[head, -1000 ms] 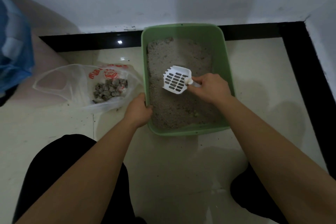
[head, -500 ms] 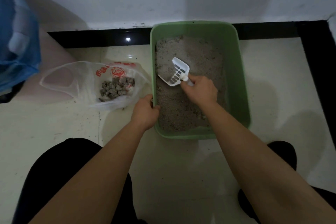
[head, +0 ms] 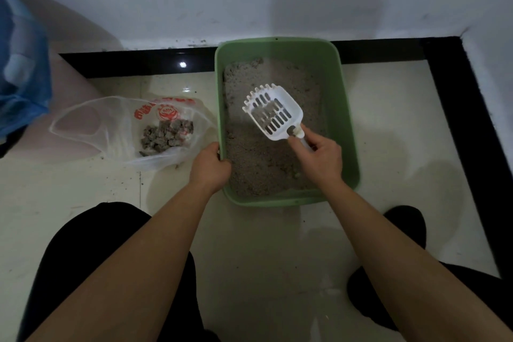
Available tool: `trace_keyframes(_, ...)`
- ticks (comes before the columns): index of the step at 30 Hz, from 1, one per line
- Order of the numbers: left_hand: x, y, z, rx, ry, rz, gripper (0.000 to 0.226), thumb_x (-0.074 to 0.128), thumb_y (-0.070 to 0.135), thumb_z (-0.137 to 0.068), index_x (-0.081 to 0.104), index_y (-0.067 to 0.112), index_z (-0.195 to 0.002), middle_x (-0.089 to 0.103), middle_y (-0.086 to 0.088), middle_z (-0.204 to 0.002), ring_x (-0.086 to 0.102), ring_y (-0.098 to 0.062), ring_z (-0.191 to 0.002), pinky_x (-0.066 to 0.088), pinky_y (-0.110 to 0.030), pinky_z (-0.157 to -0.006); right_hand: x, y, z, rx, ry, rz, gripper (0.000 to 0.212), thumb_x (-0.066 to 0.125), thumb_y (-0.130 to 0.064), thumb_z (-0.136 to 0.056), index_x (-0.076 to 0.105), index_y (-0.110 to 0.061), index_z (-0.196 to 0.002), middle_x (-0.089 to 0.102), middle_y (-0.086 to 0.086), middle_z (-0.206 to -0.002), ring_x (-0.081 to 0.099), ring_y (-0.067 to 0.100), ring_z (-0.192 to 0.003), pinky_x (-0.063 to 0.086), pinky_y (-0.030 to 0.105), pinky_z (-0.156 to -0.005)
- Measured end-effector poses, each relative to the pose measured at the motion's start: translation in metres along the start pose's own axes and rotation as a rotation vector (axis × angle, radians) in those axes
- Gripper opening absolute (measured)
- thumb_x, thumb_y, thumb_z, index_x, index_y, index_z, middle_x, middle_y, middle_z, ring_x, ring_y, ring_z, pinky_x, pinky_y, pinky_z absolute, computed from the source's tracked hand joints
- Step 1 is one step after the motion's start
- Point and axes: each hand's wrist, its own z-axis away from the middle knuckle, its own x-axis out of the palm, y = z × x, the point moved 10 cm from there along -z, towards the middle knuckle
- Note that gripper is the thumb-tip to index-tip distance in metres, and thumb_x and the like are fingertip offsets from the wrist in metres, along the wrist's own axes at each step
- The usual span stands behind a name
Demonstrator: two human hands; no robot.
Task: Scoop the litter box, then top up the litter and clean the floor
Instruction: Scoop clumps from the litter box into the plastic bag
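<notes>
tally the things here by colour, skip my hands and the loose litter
green: 1, the litter box
white: 1, the scoop
clear: 1, the printed bag holding clumps
blue: 1, the blue sack at the left edge
total: 4

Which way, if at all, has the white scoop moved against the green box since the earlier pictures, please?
Yes. The scoop has risen out of the litter and levelled off, slightly farther from the left wall of the litter box.
</notes>
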Motion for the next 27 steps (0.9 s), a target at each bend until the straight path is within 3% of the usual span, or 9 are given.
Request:
trace_keyframes(6, -0.001, -0.002, 0.003, -0.001, -0.036, 0.016, 0.027, 0.054, 0.009, -0.090, 0.059, 0.011, -0.116, 0.065, -0.014, -0.100, 0.062, -0.034, -0.092, 0.054, -0.046, -0.084, -0.019, -0.014, 0.015, -0.052, 0.021, 0.061, 0.048, 0.070, -0.057, -0.080, 0.064, -0.042, -0.125, 0.067, -0.024, -0.085, 0.067, 0.002, -0.081, 0.059, 0.034, -0.075)
trace_keyframes(9, -0.002, 0.000, 0.004, -0.017, -0.064, 0.032, 0.023, 0.051, 0.014, -0.093, 0.062, 0.008, -0.113, 0.062, -0.014, -0.092, 0.061, -0.035, -0.090, 0.054, -0.043, -0.080, -0.024, -0.020, 0.019, -0.054, 0.043, 0.059, 0.048, 0.070, -0.056, -0.080, 0.064, -0.042, -0.125, 0.070, -0.023, -0.093, 0.067, 0.000, -0.084, 0.058, 0.034, -0.079)
trace_keyframes(11, -0.011, -0.002, 0.005, -0.024, -0.031, 0.025, 0.028, 0.043, 0.022, -0.097, 0.062, 0.003, -0.103, 0.064, -0.018, -0.096, 0.061, -0.037, -0.094, 0.051, -0.044, -0.081, -0.024, -0.024, 0.021, -0.056, 0.037, 0.093, 0.049, 0.069, -0.058, -0.080, 0.064, -0.040, -0.126, 0.069, -0.022, -0.090, 0.066, 0.001, -0.084, 0.058, 0.033, -0.080)
trace_keyframes(13, -0.030, -0.006, 0.007, -0.020, 0.079, -0.029, 0.031, 0.037, 0.025, -0.099, 0.059, 0.004, -0.108, 0.066, -0.021, -0.105, 0.061, -0.038, -0.098, 0.049, -0.043, -0.084, -0.024, -0.028, 0.023, -0.064, 0.032, 0.110, 0.050, 0.068, -0.059, -0.081, 0.063, -0.039, -0.127, 0.065, -0.025, -0.087, 0.066, 0.001, -0.082, 0.058, 0.033, -0.078)
trace_keyframes(16, -0.058, -0.028, 0.012, -0.137, 0.215, -0.133, 0.045, 0.045, 0.016, -0.094, 0.037, 0.009, -0.138, 0.062, -0.022, -0.114, 0.059, -0.040, -0.105, 0.047, -0.041, -0.083, -0.022, -0.035, 0.023, -0.072, 0.024, 0.120, 0.050, 0.068, -0.059, -0.082, 0.063, -0.040, -0.127, 0.064, -0.027, -0.083, 0.066, 0.001, -0.081, 0.059, 0.034, -0.077)
trace_keyframes(19, -0.062, -0.059, 0.012, -0.279, 0.137, -0.123, 0.076, 0.050, 0.013, -0.090, 0.008, 0.016, -0.154, 0.058, -0.020, -0.120, 0.059, -0.039, -0.104, 0.050, -0.040, -0.080, -0.017, -0.044, 0.023, -0.093, 0.017, 0.115, 0.050, 0.067, -0.060, -0.082, 0.063, -0.039, -0.127, 0.063, -0.028, -0.080, 0.066, 0.001, -0.078, 0.059, 0.035, -0.074)
trace_keyframes(24, -0.070, -0.072, 0.012, -0.263, 0.072, -0.241, 0.066, 0.048, 0.015, -0.095, 0.017, 0.009, -0.153, 0.046, -0.022, -0.141, 0.048, -0.037, -0.126, 0.041, -0.039, -0.099, 0.000, -0.069, 0.019, -0.141, 0.007, 0.172, 0.051, 0.060, -0.064, -0.084, 0.060, -0.041, -0.130, 0.071, -0.017, -0.085, 0.064, 0.004, -0.075, 0.058, 0.036, -0.072)
trace_keyframes(27, -0.072, -0.073, 0.015, -0.194, 0.056, -0.256, 0.065, 0.048, 0.009, -0.091, 0.023, 0.009, -0.151, 0.050, -0.022, -0.137, 0.053, -0.036, -0.120, 0.045, -0.039, -0.097, 0.028, -0.109, 0.017, -0.270, -0.015, 0.316, 0.050, 0.053, -0.060, -0.090, 0.054, -0.041, -0.137, 0.072, -0.005, -0.087, 0.065, 0.019, -0.079, 0.056, 0.037, -0.072)
